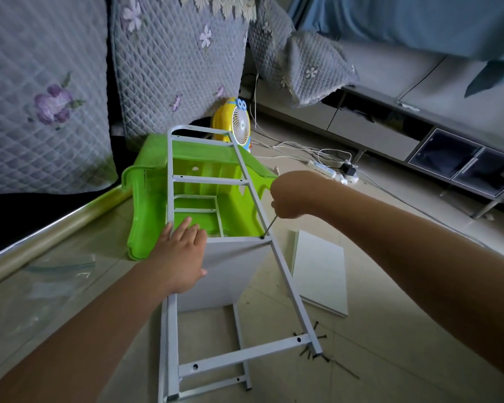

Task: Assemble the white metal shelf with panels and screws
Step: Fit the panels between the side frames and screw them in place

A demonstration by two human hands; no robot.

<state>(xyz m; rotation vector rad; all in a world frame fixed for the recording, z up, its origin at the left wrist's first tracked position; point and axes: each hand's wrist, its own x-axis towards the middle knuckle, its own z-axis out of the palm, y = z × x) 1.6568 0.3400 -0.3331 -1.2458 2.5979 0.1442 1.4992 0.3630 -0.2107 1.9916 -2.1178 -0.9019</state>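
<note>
The white metal shelf frame lies tilted, its far end propped on a green plastic stool. A white panel sits between the frame's rails. My left hand rests flat on the panel's upper left corner, fingers straight. My right hand grips a thin screwdriver, whose tip meets a screw hole in the right rail at the panel's top edge. Several dark screws lie on the floor by the frame's near right corner. A second white panel lies flat on the floor to the right.
A yellow desk fan stands behind the stool. White cables and a power strip trail across the floor toward a low grey cabinet. Quilted cushions stand at the back. Clear plastic wrap lies at left.
</note>
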